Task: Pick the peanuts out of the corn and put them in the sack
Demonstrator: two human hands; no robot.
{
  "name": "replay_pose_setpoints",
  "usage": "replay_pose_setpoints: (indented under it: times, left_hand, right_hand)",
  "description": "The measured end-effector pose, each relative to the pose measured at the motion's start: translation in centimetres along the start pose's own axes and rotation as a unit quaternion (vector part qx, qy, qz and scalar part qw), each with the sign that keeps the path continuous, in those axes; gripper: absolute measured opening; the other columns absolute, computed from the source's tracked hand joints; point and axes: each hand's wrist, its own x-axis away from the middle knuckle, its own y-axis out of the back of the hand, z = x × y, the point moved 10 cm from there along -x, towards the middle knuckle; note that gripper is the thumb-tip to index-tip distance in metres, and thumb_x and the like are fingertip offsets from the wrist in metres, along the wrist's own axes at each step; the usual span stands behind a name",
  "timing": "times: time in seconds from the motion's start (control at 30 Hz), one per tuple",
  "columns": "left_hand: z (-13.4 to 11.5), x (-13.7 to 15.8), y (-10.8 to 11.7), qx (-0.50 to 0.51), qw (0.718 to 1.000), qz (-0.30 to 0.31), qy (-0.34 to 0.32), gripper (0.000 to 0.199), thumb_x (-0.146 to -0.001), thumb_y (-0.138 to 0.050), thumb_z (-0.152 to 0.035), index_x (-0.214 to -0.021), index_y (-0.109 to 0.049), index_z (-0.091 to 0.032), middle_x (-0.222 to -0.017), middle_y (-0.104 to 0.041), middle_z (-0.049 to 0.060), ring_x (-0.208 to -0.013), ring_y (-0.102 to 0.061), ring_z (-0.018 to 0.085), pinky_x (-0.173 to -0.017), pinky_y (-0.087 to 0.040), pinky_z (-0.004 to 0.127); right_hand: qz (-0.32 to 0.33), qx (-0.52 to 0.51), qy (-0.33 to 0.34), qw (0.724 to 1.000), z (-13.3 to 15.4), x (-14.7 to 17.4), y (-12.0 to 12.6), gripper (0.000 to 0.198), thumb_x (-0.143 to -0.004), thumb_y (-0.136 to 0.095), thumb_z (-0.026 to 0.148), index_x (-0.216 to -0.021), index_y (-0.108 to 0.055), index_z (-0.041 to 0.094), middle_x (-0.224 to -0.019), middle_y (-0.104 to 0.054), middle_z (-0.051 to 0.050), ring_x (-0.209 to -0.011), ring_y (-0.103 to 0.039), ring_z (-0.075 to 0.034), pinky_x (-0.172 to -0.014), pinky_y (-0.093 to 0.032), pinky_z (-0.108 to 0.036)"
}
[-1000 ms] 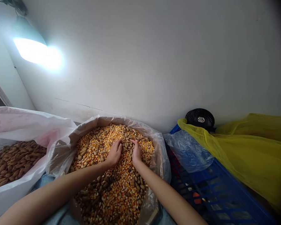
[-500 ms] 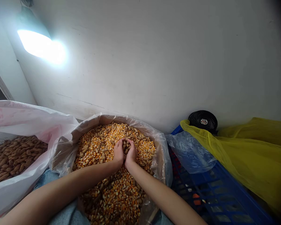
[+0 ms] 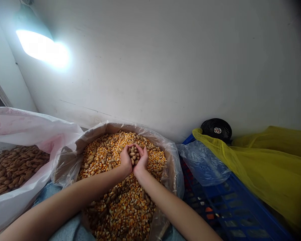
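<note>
My left hand (image 3: 125, 159) and my right hand (image 3: 141, 160) are cupped together around a heap of unshelled peanuts (image 3: 133, 155). Both sit over a large sack (image 3: 174, 160) lined with clear plastic, in front of me. Yellow and orange corn kernels (image 3: 126, 214) fill it, with more peanuts in their shells mixed among them. The peanuts in my palms show between the two thumbs and curled fingers. How far the backs of the hands touch the corn below is hidden.
To the left, a white and pink sack (image 3: 65, 129) holds brown nuts that look like almonds (image 3: 17, 167). At right stands a blue plastic crate (image 3: 243, 197) with clear plastic film (image 3: 204, 162) and yellow mesh cloth (image 3: 271, 167) over it. A black fan (image 3: 216, 130) rests by the wall; a lit lamp (image 3: 37, 43) hangs upper left.
My cupped hands have risen slightly and parted a little at the fingers, so more of the peanuts between them shows. The view has shifted a touch.
</note>
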Motion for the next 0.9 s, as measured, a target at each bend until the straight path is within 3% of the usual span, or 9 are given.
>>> replay_pose_setpoints:
  times: [0.33,0.7,0.9]
  left_hand:
    - [0.9,0.5,-1.1,0.088,0.992,0.006,0.086,0.016,-0.067,-0.048,-0.026,-0.076,-0.056,-0.015,-0.065,-0.060,0.002,-0.055,-0.057,0.011,-0.056,-0.046,0.022]
    - [0.6,1.0,-1.6,0.119,0.989,0.007,0.083,0.012,-0.068,-0.047,-0.021,-0.072,-0.056,-0.015,-0.066,-0.060,0.002,-0.055,-0.057,0.010,-0.053,-0.044,0.020]
    - [0.4,1.1,-1.5,0.124,0.988,-0.008,0.086,0.013,-0.069,-0.047,-0.024,-0.071,-0.056,-0.015,-0.063,-0.060,0.003,-0.057,-0.059,0.013,-0.053,-0.045,0.022]
  right_hand:
    - [-0.054,-0.123,0.008,0.991,1.6,1.1,0.3,0.036,-0.078,-0.035,0.039,-0.088,-0.058,0.013,-0.107,-0.058,-0.009,-0.095,-0.055,-0.016,-0.079,-0.046,-0.023]
    - [-0.049,-0.173,0.015,0.984,1.5,0.6,0.4,0.032,-0.075,-0.041,0.037,-0.084,-0.060,0.013,-0.103,-0.060,-0.007,-0.094,-0.055,-0.013,-0.082,-0.044,-0.023]
    - [-0.070,-0.194,0.006,0.978,1.2,0.2,1.1,0.027,-0.073,-0.043,0.036,-0.077,-0.059,0.014,-0.091,-0.062,-0.007,-0.084,-0.058,-0.013,-0.077,-0.046,-0.023]
